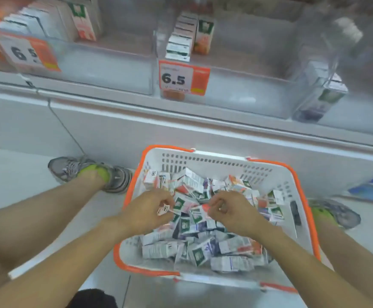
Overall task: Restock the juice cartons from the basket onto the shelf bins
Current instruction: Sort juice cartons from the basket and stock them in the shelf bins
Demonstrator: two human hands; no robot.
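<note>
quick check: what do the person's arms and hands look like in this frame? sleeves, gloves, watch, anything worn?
Both arms are bare as far up as the frame shows: no sleeves in view. The left hand and right hand wear no gloves, and no watch, bracelet or ring is visible, though motion blur could hide something small. Nothing is marked on either arm.

Head-worn view, steeply downward onto basket [214, 162], shelf bins [114, 70] beyond.

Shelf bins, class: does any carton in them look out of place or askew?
Yes. In the right bin, one purple carton leans tilted against the clear front corner, while cartons in the middle bin stand upright in rows.
</note>
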